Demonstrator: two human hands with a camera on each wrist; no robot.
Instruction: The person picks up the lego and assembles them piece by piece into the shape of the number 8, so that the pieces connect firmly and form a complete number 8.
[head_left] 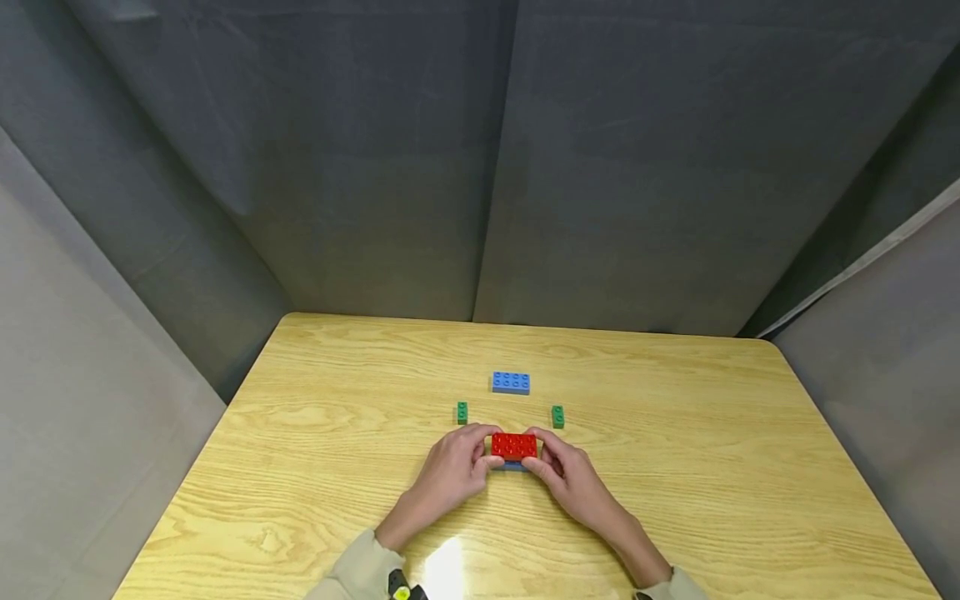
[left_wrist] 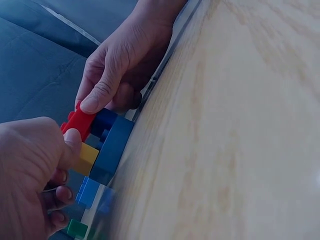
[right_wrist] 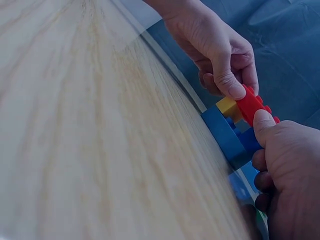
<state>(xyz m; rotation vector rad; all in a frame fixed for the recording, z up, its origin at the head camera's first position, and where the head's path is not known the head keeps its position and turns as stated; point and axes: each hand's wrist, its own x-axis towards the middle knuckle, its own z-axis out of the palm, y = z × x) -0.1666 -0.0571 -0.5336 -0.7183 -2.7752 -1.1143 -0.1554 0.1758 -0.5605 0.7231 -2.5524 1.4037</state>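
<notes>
A red toy brick [head_left: 514, 447] with studs on top is held at its two ends. My left hand [head_left: 459, 461] pinches the left end between thumb and fingers; my right hand [head_left: 567, 477] pinches the right end. Under the red brick, a yellow brick [left_wrist: 88, 159] stands on my left hand's side and a dark blue brick [right_wrist: 249, 140] on my right hand's side. Both are on a longer blue base brick [right_wrist: 225, 136], which lies low at the tabletop. A gap shows between the yellow and dark blue bricks.
Beyond my hands lies a blue brick [head_left: 511, 383] with studs up. One small green brick [head_left: 462, 413] is nearer my left hand, another green brick [head_left: 558, 417] nearer my right. The wooden table [head_left: 337, 375] ends at grey curtains [head_left: 375, 167] behind and at both sides.
</notes>
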